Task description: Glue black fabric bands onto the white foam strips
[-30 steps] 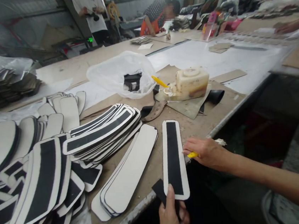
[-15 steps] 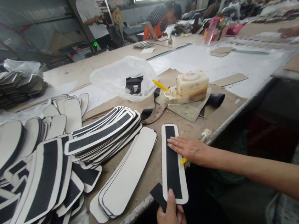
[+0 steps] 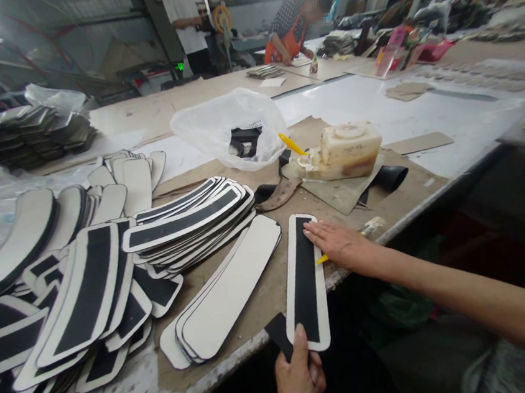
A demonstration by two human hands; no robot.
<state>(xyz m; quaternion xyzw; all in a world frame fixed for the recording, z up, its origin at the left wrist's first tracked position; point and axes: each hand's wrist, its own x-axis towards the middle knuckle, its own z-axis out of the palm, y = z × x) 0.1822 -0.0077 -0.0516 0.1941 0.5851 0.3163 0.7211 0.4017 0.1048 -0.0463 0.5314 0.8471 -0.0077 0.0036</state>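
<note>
My left hand [image 3: 299, 371] grips the near end of a long white panel with rounded ends [image 3: 322, 315], its thumb on top and fingers curled below. A black strip [image 3: 302, 280] lies along the middle of this panel. Between the same fingers a loose black strip [image 3: 278, 335] sticks out to the left. My right hand [image 3: 337, 245] rests flat on the panel's far right edge, fingers stretched out over the black strip. Under that hand lies a yellow-handled brush [image 3: 321, 259], its glue-crusted bristles at the table edge; the hand hides its middle.
Plain white panels [image 3: 234, 287] lie just left, beside a stack of black-striped panels [image 3: 185, 220] and further piles [image 3: 82, 290]. Behind stand a stained plastic glue container [image 3: 351, 149] with a yellow-handled brush [image 3: 292, 144] and a clear plastic bag [image 3: 229, 109]. Two people are across the tables.
The camera view has shifted, so the table and piles appear further right. My right hand stays flat on the panel's far end, and my left hand keeps its grip.
</note>
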